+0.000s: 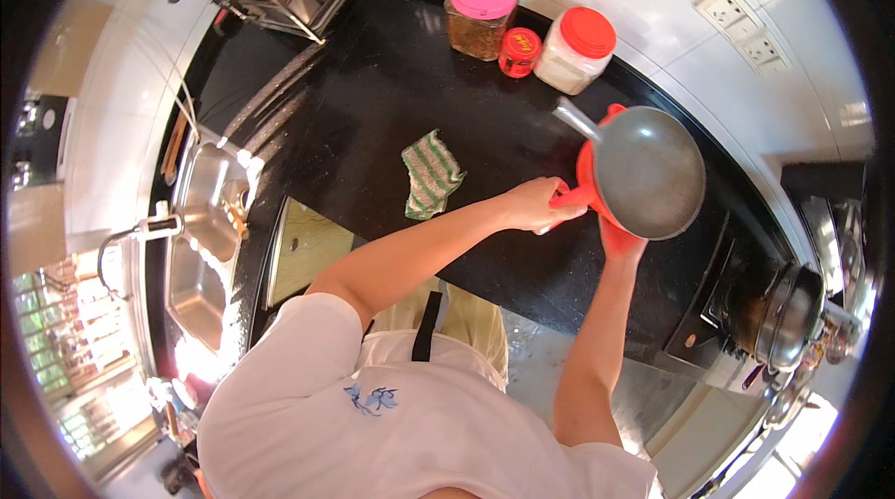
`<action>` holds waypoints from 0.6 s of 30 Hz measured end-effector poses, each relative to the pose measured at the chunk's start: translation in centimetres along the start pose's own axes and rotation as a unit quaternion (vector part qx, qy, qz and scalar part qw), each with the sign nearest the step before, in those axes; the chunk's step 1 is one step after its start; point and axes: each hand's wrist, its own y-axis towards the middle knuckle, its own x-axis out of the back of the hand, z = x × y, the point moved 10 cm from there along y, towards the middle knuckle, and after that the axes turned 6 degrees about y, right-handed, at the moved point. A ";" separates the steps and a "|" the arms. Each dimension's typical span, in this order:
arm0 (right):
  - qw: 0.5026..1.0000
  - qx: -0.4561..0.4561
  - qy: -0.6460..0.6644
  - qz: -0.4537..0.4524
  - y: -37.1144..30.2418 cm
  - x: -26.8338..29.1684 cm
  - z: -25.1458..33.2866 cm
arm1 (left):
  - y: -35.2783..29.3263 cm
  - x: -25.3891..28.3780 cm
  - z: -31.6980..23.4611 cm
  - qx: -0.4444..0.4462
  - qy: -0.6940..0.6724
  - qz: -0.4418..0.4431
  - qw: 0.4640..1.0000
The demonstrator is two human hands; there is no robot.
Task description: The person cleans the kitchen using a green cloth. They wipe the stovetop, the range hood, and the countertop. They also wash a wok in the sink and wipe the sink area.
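A round grey frying pan [650, 173] lies in or over a red pan [586, 166], of which only the rim and handle show. The grey pan's handle points up and left. My left hand [539, 205] is closed round the red pan's handle. From the near side, my right hand [622, 238] holds the red pan from beneath, with its fingers hidden behind the two pans. Both pans appear raised over the black counter [522, 150]. To the left of my hands lies a green-and-white striped cloth [432, 175].
Along the back wall stand a pink-lidded jar [480, 14], a small red jar [520, 53] and a white red-lidded jar [575, 50]. A utensil rack [289, 0] is at far left, above a steel sink [200, 289]. Dark cookware [788, 317] sits on the right.
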 end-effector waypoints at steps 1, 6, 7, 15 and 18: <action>0.999 0.010 -0.018 -0.025 -0.1 1.2 0.9 | -0.3 1.6 0.6 -0.027 0.058 -0.070 0.995; 0.934 0.017 -0.140 -0.329 -7.8 13.8 0.5 | -6.9 12.3 8.8 -0.036 0.346 -0.427 0.834; 0.921 0.001 -0.190 -0.341 -9.6 15.0 -0.9 | -8.5 13.8 10.1 -0.005 0.409 -0.469 0.783; 0.870 -0.109 -0.476 0.065 -11.5 -4.8 -21.3 | -7.4 13.7 11.8 -0.114 0.300 -0.197 0.926; 0.803 0.002 -0.584 0.118 -10.9 -11.9 -23.1 | -11.3 17.3 10.8 -0.097 0.160 -0.234 0.954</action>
